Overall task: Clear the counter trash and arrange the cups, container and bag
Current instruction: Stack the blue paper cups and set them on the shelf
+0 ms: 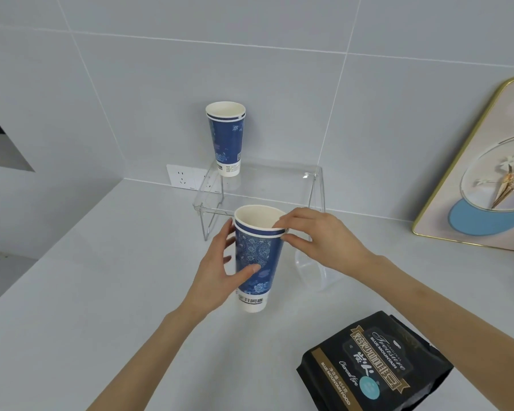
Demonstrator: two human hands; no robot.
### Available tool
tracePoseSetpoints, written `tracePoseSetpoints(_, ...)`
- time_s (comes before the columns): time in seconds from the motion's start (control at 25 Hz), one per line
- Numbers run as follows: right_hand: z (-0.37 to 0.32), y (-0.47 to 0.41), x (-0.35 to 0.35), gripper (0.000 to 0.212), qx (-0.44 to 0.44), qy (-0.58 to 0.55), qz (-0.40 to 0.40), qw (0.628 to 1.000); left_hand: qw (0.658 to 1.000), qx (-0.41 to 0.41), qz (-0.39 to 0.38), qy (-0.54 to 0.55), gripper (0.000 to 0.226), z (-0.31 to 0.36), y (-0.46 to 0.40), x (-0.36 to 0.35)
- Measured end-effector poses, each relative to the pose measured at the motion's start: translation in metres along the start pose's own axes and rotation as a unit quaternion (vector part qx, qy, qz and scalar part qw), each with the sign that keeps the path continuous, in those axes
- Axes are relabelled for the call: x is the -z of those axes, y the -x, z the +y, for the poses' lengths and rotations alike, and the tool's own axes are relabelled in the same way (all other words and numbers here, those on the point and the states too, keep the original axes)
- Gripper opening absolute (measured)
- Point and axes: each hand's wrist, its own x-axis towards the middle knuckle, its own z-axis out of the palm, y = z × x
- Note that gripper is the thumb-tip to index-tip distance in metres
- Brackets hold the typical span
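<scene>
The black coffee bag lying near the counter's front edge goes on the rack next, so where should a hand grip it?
Grip the flat-lying black coffee bag from above, pinching its upper edge nearest the clear plastic container.

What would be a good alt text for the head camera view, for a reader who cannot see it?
Two bare hands hold a blue patterned paper cup above a pale counter: the left hand grips its side, the right hand pinches its rim. A matching cup stands on a clear acrylic shelf behind, and a black coffee bag lies at the near right.
</scene>
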Motion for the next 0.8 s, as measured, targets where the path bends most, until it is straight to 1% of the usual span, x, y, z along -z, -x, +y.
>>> tracePoseSetpoints(0.16, -0.006, -0.018, 0.020, 0.022, 0.025, 0.008, 0.022, 0.999, 0.993, -0.104, 0.024, -0.055, 0.074, 0.035, -0.017, 0.029)
tracePoseSetpoints(0.28, -0.009, -0.036, 0.035, 0.021, 0.033, 0.014, 0.045, 0.998, 0.980, -0.158, 0.040, -0.116, 0.050, 0.055, -0.037, 0.045)
tracePoseSetpoints(0.36, -0.007, -0.050, 0.044, 0.021, 0.030, 0.025, 0.058, 0.998, 0.971, -0.179, 0.052, -0.146, 0.039, 0.066, -0.053, 0.051)
tracePoseSetpoints(0.52, 0.007, -0.080, 0.058, 0.023, 0.013, 0.053, 0.075, 0.996, 0.949, -0.222, 0.069, -0.211, 0.030, 0.084, -0.089, 0.060)
tracePoseSetpoints(0.68, 0.031, -0.107, 0.059, 0.024, -0.020, 0.074, 0.058, 0.995, 0.919, -0.242, 0.067, -0.302, 0.023, 0.092, -0.127, 0.064)
tracePoseSetpoints(0.8, 0.047, -0.125, 0.054, 0.025, -0.043, 0.075, 0.046, 0.995, 0.909, -0.233, 0.052, -0.343, 0.024, 0.091, -0.154, 0.065)
